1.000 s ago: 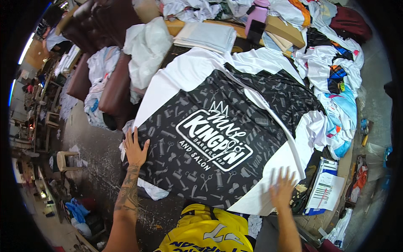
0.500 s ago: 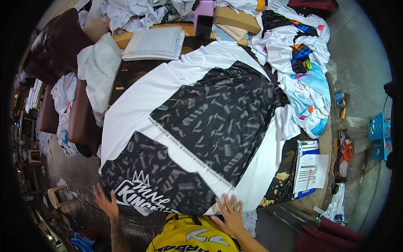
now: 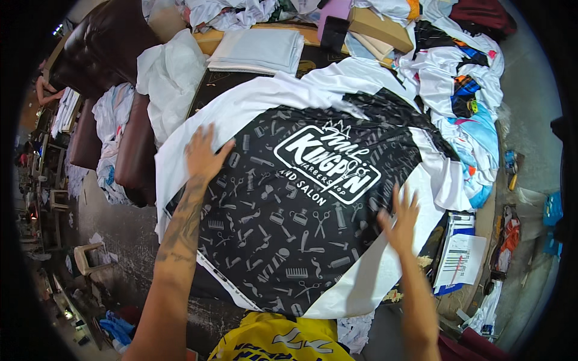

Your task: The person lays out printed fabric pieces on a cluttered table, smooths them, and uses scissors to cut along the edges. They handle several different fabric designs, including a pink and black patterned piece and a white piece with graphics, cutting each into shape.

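Note:
A large printed fabric sheet lies spread over the dark table in front of me. Its black panel carries grey barber tools and a white crowned logo, and white margins run around it. My left hand rests flat, fingers apart, on the panel's left border with the white margin. On the right side, my right hand is over the black edge beside the logo, its fingers spread and a little blurred. Neither hand grips the cloth. Toward the far right the fabric lies bunched in folds.
Folded pale cloth is stacked at the back, near a dark phone and a cardboard box. Heaped printed garments line the right side, above a clipboard with papers. A brown padded chair stands left.
The fabric has been pushed away from me, so its logo moved from the near edge to the middle. Both hands went forward with it. The view has shifted slightly left.

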{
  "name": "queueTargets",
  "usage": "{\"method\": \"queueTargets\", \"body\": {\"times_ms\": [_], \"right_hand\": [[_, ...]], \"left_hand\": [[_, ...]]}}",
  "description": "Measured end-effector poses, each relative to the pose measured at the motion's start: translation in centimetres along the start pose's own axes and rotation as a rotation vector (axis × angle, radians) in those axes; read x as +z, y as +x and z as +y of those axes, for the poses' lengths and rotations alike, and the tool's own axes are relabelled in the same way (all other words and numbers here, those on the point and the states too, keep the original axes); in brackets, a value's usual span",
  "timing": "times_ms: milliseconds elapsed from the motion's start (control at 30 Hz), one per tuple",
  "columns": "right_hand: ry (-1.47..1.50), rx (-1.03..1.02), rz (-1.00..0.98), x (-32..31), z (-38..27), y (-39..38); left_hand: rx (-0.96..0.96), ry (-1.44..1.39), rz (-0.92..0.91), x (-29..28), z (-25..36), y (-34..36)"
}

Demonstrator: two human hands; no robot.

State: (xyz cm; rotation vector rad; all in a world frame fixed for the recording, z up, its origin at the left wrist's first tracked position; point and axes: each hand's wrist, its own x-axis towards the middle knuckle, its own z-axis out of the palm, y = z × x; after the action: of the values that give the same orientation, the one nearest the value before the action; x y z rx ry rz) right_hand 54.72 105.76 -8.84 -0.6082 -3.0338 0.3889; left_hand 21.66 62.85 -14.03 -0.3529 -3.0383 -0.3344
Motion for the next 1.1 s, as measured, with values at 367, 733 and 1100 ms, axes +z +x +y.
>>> {"method": "queueTargets", "body": {"times_ms": [367,733,1100], "right_hand": [[-0.164,0.257,-0.153,7.2,-0.5,-6.2],[0.213,0.327,0.251,-1.1,8.6,-16.2],[0.145,0.539,0.076,0.8,21.7,-28.0]], "left_hand": [[-0.089,0.161,0.140,7.7,-1.9,9.3],[-0.080,-0.041,0.229,2.1,0.3,-9.2],[0.000,-0.707,-0.079,-1.2,16.2,-42.2]]}}
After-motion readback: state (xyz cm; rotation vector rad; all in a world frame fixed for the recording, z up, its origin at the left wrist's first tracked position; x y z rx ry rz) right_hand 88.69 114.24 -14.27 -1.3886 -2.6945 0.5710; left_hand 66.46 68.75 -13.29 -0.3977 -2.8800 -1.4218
